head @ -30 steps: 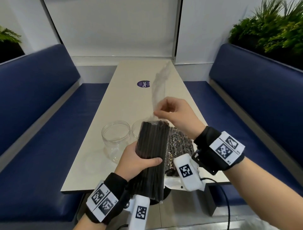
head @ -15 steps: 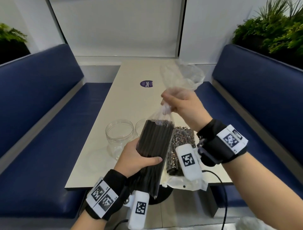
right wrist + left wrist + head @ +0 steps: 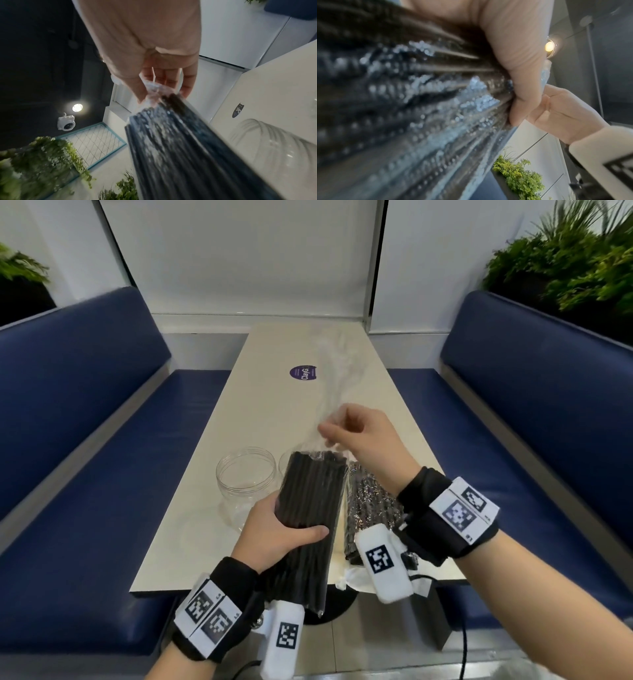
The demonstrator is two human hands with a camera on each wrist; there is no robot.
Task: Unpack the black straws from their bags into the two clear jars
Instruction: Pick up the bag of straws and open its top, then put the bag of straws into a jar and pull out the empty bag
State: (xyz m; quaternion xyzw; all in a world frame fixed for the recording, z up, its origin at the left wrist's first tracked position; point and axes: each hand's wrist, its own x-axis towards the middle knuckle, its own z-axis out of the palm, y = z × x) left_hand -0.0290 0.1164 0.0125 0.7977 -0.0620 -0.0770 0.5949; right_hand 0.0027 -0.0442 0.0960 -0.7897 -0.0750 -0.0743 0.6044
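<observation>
My left hand (image 3: 274,534) grips a bundle of black straws (image 3: 308,515) in its clear bag, held upright and tilted over the table's near edge. My right hand (image 3: 356,436) pinches the bag's loose top (image 3: 334,385) just above the straw ends; the right wrist view shows the crumpled film (image 3: 154,88) between its fingers. A second bag of black straws (image 3: 370,505) lies on the table to the right. One clear jar (image 3: 245,474) stands open left of the bundle; the other jar (image 3: 286,462) is mostly hidden behind it.
The long beige table (image 3: 260,412) carries a purple sticker (image 3: 303,372) farther back. Blue bench seats (image 3: 85,440) flank both sides. Plants (image 3: 568,258) stand behind the right bench. A white paper (image 3: 356,578) lies under the second bag at the near edge.
My right hand has come down closer to the straw ends, and the bag top, bunched half a second ago, now stretches up straight. The left hand keeps its grip on the bundle.
</observation>
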